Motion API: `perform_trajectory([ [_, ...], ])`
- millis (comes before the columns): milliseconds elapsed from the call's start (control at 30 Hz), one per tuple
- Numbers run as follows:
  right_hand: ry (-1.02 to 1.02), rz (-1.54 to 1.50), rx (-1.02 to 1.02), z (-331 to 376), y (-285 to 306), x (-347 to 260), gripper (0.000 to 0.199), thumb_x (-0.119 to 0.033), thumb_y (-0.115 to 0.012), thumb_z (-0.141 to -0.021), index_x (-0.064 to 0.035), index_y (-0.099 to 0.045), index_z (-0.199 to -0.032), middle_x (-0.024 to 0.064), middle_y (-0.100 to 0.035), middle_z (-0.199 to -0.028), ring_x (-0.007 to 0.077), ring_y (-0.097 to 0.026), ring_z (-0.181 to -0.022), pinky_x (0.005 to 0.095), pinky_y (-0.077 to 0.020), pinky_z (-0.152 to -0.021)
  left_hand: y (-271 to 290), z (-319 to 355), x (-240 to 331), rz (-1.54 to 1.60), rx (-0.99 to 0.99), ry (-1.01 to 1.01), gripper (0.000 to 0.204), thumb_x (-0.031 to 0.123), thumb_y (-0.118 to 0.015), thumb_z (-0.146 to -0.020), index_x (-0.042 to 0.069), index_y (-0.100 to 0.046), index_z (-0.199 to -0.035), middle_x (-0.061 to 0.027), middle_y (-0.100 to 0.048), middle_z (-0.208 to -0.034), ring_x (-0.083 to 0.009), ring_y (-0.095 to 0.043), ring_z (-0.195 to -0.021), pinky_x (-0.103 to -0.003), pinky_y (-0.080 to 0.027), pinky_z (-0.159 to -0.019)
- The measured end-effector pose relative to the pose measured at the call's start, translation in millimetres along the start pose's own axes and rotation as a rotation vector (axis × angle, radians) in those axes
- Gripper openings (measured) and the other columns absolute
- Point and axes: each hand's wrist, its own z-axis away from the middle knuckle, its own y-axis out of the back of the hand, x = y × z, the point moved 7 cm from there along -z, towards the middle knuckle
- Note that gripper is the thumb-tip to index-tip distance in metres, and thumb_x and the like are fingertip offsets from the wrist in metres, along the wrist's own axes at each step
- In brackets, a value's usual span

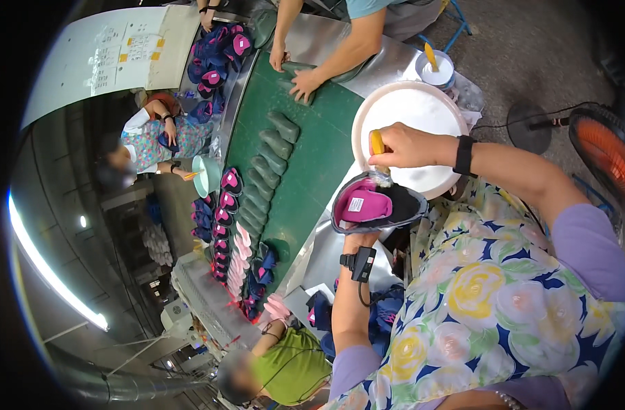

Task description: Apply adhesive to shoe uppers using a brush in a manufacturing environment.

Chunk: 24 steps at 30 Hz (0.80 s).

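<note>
From underneath, my left hand (360,237) supports a dark blue shoe upper (369,205) with a pink lining and a small white label inside. Most of that hand's fingers are hidden below the upper. My right hand (413,145) is closed round the yellow handle of a brush (377,141). The brush points down, and its whitish bristles touch or nearly touch the upper's far edge. Just beyond lies a round pale tub (358,126) of white liquid, with my right forearm reaching across it.
A green conveyor belt (319,160) carries a row of dark green shoe lasts (261,167) and pink-lined uppers (225,201). A small pot (435,72) with a brush stands beyond the tub. An orange fan (603,147) is at right. Co-workers' hands (304,83) work at the belt.
</note>
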Motion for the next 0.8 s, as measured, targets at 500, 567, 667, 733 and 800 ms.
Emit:
perform_trajectory([
  [500,0.106,0.01,-0.114,3,-3,-12,0.017,-0.018,-0.069,-0.09,-0.0026,-0.061,-0.092,0.0114,-0.066,-0.087,0.0276,-0.065,-0.079,0.0342,-0.0503,-0.074,-13,22,48,-0.43,0.004,-0.509,0.037,0.03,-0.056,-0.098,0.007,-0.058,-0.128,-0.0057,-0.066,-0.119,-0.0188,-0.064,-0.108,-0.035,-0.054,-0.093],
  [567,0.3,-0.043,0.113,6,10,-34,0.016,-0.017,-0.069,-0.09,-0.003,-0.062,-0.092,0.0106,-0.067,-0.089,0.0263,-0.066,-0.082,0.0336,-0.0505,-0.075,-15,25,46,-0.482,-0.005,-0.567,0.038,0.029,-0.056,-0.098,0.007,-0.057,-0.128,-0.0059,-0.066,-0.119,-0.0189,-0.064,-0.108,-0.035,-0.054,-0.094],
  [667,0.265,-0.055,0.035,7,0,-25,0.016,-0.017,-0.069,-0.089,-0.0037,-0.062,-0.093,0.0095,-0.068,-0.093,0.0265,-0.067,-0.085,0.034,-0.0508,-0.078,-20,34,55,-0.572,-0.012,-0.662,0.038,0.029,-0.056,-0.098,0.006,-0.057,-0.129,-0.0063,-0.065,-0.12,-0.0191,-0.064,-0.109,-0.035,-0.053,-0.094],
  [733,0.191,-0.001,-0.082,13,-2,-19,0.017,-0.017,-0.07,-0.089,-0.004,-0.061,-0.095,0.0088,-0.068,-0.092,0.0265,-0.067,-0.084,0.035,-0.0509,-0.078,-24,35,60,-0.632,-0.009,-0.73,0.039,0.028,-0.056,-0.098,0.006,-0.056,-0.13,-0.0066,-0.065,-0.12,-0.0192,-0.063,-0.109,-0.035,-0.053,-0.094],
  [800,0.256,-0.031,-0.005,14,5,-28,0.017,-0.017,-0.07,-0.089,-0.004,-0.061,-0.094,0.0088,-0.067,-0.091,0.0264,-0.066,-0.084,0.0349,-0.0508,-0.077,-25,41,61,-0.689,0.0,-0.798,0.039,0.028,-0.056,-0.098,0.006,-0.056,-0.13,-0.0068,-0.065,-0.121,-0.0193,-0.063,-0.109,-0.035,-0.053,-0.095],
])
